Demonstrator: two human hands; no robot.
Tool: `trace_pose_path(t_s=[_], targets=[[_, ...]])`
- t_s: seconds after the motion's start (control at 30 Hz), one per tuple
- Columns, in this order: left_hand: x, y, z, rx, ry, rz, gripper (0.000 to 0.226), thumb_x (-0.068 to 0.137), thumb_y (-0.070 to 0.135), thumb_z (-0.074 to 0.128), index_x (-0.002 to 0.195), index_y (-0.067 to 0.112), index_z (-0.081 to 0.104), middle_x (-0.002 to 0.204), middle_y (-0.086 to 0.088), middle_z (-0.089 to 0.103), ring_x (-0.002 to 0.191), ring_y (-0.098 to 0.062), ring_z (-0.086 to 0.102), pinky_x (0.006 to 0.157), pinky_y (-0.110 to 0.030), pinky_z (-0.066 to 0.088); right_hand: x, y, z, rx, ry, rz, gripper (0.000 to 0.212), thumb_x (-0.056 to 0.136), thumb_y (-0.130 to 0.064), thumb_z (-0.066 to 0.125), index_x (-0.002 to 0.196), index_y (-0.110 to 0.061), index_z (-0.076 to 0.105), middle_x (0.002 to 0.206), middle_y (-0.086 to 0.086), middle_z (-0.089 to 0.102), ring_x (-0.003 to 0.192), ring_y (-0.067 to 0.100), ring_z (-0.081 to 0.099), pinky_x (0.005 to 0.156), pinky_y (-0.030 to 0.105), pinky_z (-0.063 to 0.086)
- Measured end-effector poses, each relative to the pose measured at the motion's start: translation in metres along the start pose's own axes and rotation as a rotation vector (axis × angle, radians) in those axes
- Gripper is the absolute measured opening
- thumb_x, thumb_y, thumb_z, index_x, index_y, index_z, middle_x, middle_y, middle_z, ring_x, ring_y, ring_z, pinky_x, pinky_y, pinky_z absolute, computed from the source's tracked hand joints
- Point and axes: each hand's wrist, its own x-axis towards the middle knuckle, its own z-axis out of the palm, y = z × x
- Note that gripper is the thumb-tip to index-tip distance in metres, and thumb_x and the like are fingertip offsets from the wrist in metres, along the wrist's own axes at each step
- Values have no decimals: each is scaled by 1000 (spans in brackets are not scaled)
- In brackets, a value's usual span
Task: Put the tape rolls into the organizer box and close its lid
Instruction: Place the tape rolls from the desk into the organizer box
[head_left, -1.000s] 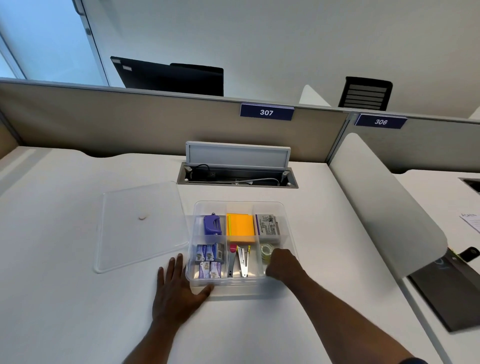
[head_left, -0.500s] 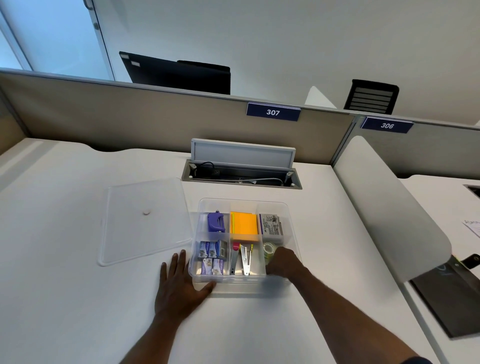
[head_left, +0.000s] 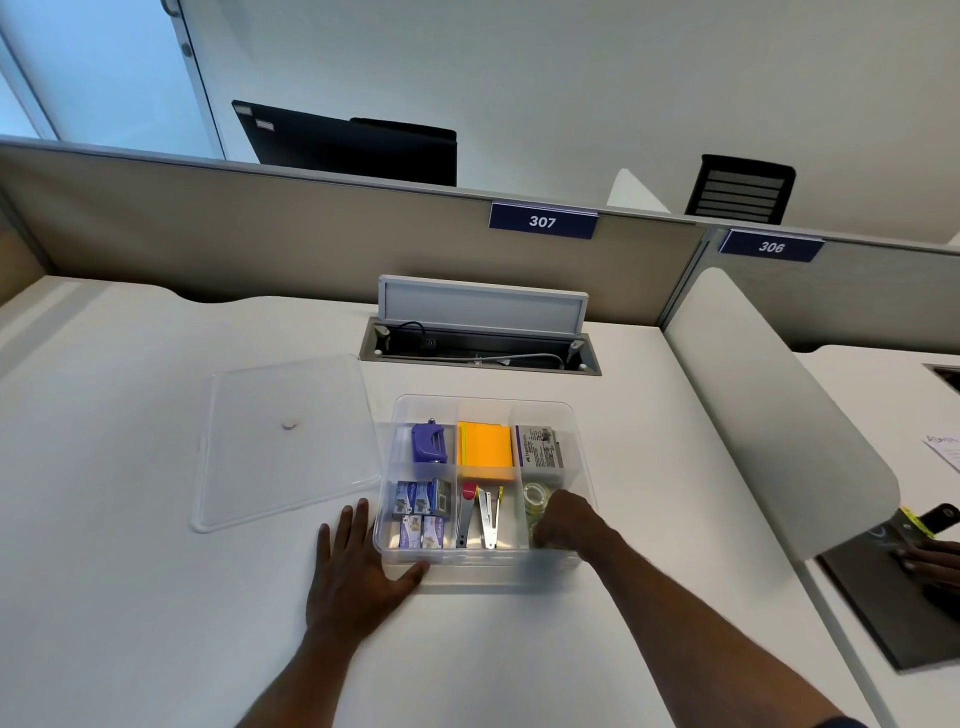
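While the view has tilted up since before, both hands stay put: left hand (head_left: 358, 577) flat, fingers spread, at box (head_left: 582, 462) corner; right hand (head_left: 569, 522) curled in lower-right compartment w/ tape (head_left: 532, 496), grip unclear. Lid (head_left: 285, 441) off, center-left.

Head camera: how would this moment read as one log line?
right hand in box, at tape | left hand flat on desk | lid off

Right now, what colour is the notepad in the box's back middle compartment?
Orange notepad, seen in the head view.
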Motion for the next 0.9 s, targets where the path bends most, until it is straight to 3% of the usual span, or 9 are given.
trace_pose_path(t_s=[0.37,0.57,0.73,0.9], targets=[[0,0,0,6,-6,-5,107,68,87,27,147,16,18,156,-8,22,145,-23,12,119,-44,4,-3,2,1,-101,-53,-85,42,74,-20,69,109,3,61,117,18,63,104,30,61,71,23,36],[-1,0,0,8,-13,-4,108,67,88,25,148,17,15,157,-7,19,146,-22,9,119,-43,2,-3,4,-1,-129,-74,-74,39,71,-18,70,104,0,63,111,17,66,80,20,53,47,16,27],[0,0,-1,2,-13,-4,107,68,88,26,148,18,15,157,-8,18,146,-22,9,119,-43,1,-3,7,0,-146,-50,-106,41,75,-20,67,110,0,60,112,17,65,101,30,61,69,23,38],[0,-1,0,-5,-21,2,105,69,87,29,148,20,14,158,-7,16,146,-22,7,119,-43,1,-2,8,-2,-153,-63,-122,38,81,-17,60,113,3,59,113,19,64,102,31,61,71,24,38]])
